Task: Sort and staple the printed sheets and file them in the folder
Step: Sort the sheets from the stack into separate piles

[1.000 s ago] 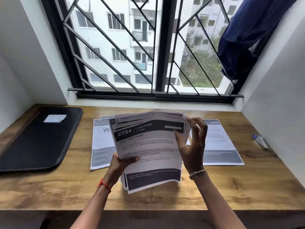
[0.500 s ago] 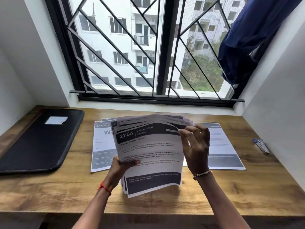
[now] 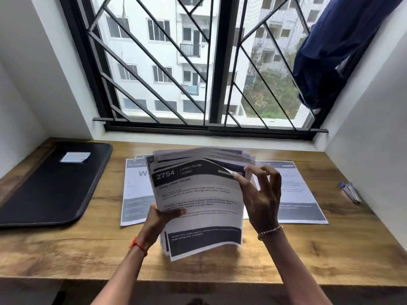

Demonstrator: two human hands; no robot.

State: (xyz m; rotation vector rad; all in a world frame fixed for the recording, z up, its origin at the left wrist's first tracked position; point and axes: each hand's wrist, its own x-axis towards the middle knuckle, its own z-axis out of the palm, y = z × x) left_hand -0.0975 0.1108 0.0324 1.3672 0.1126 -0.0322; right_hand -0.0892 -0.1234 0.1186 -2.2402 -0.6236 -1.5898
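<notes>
The left hand (image 3: 157, 219) grips the thick stack of white printed paper sheets with dark grey bands (image 3: 198, 208) at its left edge, thumb curled over the top page, over the wooden desk (image 3: 66, 249). Fingers (image 3: 243, 181) of the right hand (image 3: 259, 194) pinch the top sheet's upper right corner, bending it up off the pile. Far left of the fingers lies the flat black rectangular folder (image 3: 55, 186); loose printed pages (image 3: 297, 194) lie flat beneath both hands.

I can't read the blurred small print on the stack (image 3: 199, 208). It hides part of the left sheet (image 3: 134, 194) and right sheet (image 3: 296, 194). The folder (image 3: 55, 186) runs off frame left.
</notes>
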